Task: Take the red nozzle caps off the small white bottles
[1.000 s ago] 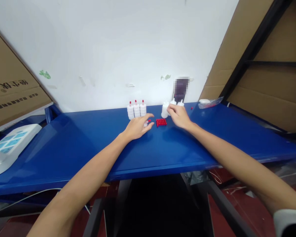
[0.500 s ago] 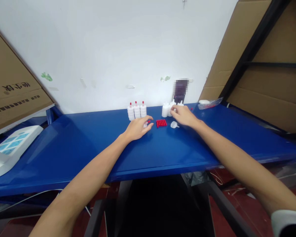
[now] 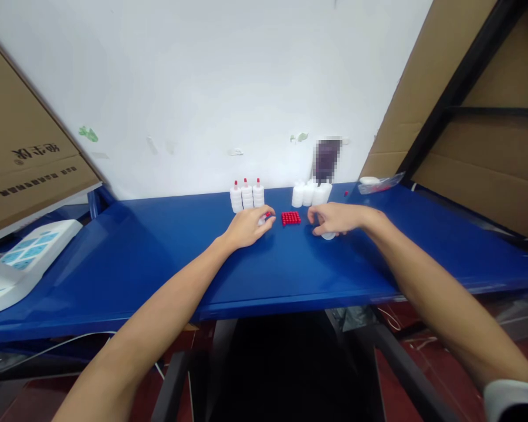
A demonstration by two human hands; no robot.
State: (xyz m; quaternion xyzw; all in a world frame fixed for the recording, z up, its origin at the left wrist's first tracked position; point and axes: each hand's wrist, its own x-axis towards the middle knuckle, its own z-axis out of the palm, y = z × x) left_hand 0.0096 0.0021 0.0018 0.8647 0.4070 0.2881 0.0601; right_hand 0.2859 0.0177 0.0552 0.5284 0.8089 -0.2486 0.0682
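My left hand (image 3: 250, 226) rests on the table with its fingers curled around a white squeeze bottle (image 3: 261, 220), mostly hidden, with a bit of red at its tip. Just behind it stand several white bottles with red caps (image 3: 247, 198) in rows. Bent fingers of my right hand (image 3: 337, 219) close over a small whitish, funnel-like piece (image 3: 328, 236); only its near edge shows. Between the hands a tight block of small red caps (image 3: 291, 218) lies on the tabletop. Beyond my right hand are several white bottles (image 3: 308, 194) without red caps.
The blue table (image 3: 246, 275) meets a white wall at the back. A clear plastic bag (image 3: 381, 183) and a stray red cap (image 3: 345, 193) lie at the back right. On the left sits a white device with blue panels (image 3: 30, 249), below a cardboard box (image 3: 30, 146).
My right hand has come back from the white bottles toward me and now covers the funnel-like piece, which has shifted right and nearer. The left hand stays in place. The view has tilted slightly.
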